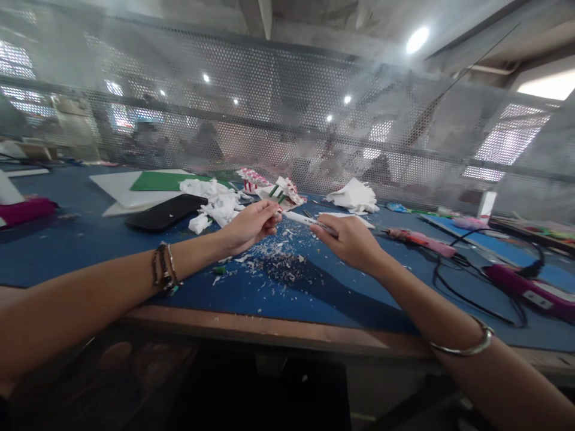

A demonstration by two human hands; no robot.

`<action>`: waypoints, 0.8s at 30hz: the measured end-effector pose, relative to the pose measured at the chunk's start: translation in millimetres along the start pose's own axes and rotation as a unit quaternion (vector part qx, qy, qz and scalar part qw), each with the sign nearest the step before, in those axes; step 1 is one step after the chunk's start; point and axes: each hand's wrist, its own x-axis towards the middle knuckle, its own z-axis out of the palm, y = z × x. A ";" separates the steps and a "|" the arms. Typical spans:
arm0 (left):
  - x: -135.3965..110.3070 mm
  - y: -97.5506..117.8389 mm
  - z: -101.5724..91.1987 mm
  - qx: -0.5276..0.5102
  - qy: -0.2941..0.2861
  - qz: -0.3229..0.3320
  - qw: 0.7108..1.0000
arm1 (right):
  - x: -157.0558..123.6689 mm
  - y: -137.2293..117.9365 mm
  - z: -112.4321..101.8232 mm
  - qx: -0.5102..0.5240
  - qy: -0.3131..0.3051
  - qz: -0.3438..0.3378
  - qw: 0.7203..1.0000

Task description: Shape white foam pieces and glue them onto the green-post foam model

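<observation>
My right hand [348, 239] is closed around a slim white pen-shaped tool [302, 219] with small dark print on its barrel. The tool points left, its far end reaching the fingertips of my left hand [256, 224]. That hand is pinched over something small at the tip, mostly hidden by the fingers. Both hands are held above the blue table mat [188, 269]. White and dark shavings [290, 263] lie scattered below them. Just beyond the hands are a red-and-white patterned paper piece with green strips [285, 193] and crumpled white tissue [218, 200].
At left lie a black phone [166, 214], white sheets [119, 190] and a green sheet [157, 181]. On the right are a pink soldering-iron-like tool [420, 240], its black cable and a purple power strip [530, 290]. A perforated metal screen [269, 102] stands behind the table.
</observation>
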 end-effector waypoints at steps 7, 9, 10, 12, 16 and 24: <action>-0.7 0.1 -0.2 0.003 -0.012 0.028 1.000 | -0.3 -0.1 -0.7 -0.019 0.004 0.004 1.000; -1.5 0.2 -0.1 0.009 -0.005 0.028 1.000 | -0.4 -0.3 -1.4 -0.027 0.002 0.004 1.000; -1.8 0.4 -0.1 0.013 -0.001 0.028 1.000 | -0.5 -0.5 -1.8 -0.031 0.005 0.006 0.999; -1.9 0.9 -0.2 0.020 0.006 0.033 0.999 | -0.8 -0.8 -2.5 -0.036 0.017 0.011 0.999; -0.4 0.8 -2.3 0.034 0.004 0.045 0.998 | -1.5 -0.7 -3.3 -0.042 0.023 0.007 0.999; -0.3 0.8 -3.7 0.046 0.010 0.040 0.998 | -2.1 -1.0 -3.5 -0.066 0.035 0.004 0.997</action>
